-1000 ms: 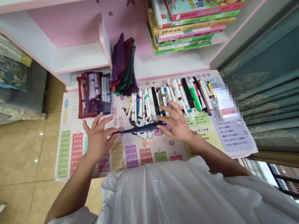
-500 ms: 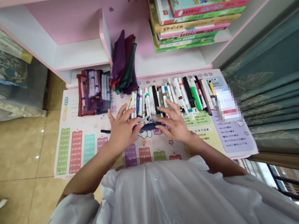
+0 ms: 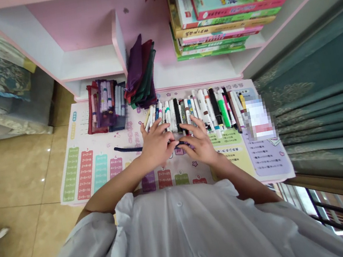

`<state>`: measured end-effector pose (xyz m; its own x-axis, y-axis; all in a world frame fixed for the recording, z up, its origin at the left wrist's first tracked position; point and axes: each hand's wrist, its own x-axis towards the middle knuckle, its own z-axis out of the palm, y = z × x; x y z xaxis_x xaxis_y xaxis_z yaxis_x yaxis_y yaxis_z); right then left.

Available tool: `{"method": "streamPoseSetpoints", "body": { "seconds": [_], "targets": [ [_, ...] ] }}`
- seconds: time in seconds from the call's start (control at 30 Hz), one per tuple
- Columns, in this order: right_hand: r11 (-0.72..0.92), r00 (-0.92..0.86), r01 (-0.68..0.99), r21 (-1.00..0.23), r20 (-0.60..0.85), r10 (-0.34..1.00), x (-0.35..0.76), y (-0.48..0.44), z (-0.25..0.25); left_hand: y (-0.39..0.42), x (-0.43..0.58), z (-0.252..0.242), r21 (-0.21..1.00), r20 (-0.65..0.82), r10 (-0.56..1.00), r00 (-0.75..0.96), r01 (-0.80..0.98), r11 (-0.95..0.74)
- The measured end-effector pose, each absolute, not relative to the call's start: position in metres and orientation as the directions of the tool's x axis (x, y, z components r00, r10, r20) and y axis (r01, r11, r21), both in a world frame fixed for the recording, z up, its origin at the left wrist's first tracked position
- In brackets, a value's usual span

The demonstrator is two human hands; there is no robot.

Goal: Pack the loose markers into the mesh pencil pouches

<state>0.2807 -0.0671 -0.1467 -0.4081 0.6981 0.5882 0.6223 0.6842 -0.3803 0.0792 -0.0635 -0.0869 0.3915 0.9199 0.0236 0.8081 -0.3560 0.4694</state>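
Basically, left hand (image 3: 157, 144) and right hand (image 3: 199, 146) both grip a thin navy fabric strip (image 3: 128, 149) over a printed times-table mat (image 3: 71, 175), just below a row of markers (image 3: 189, 116).

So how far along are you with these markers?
Done: some markers are already packed in the red mesh pouch. In hand: a thin dark blue strip, held by your left hand and right hand. Left: the long row of loose markers on the printed mat, and the folded pouches, which look flat and empty.
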Motion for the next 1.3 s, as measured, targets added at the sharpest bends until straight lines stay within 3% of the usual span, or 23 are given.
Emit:
{"method": "streamPoseSetpoints", "body": {
  "seconds": [0.33, 0.63, 0.83, 1.1, 1.3],
  "targets": [
    [0.702, -0.416, 0.623, -0.346, 0.614, 0.671, 0.280, -0.067, -0.145, -0.064, 0.073, -0.088, 0.463, 0.028, 0.899, 0.437, 0.791, -0.399],
    [0.687, -0.431, 0.624, -0.372, 0.569, 0.700, 0.282, -0.068, -0.146, -0.063, 0.079, -0.080, 0.585, -0.062, 0.930, 0.363, 0.768, -0.261],
    [0.723, -0.421, 0.611, -0.323, 0.641, 0.642, 0.279, -0.067, -0.143, -0.066, 0.080, -0.081, 0.593, -0.056, 0.946, 0.320, 0.773, -0.227],
    [0.693, -0.444, 0.634, -0.342, 0.574, 0.689, 0.281, -0.068, -0.144, -0.066, 0.078, -0.078, 0.581, -0.064, 0.945, 0.321, 0.782, -0.226],
    [0.711, -0.428, 0.611, -0.349, 0.610, 0.667, 0.280, -0.068, -0.144, -0.068, 0.077, -0.077, 0.570, -0.076, 0.942, 0.327, 0.789, -0.228]
  ]
}}
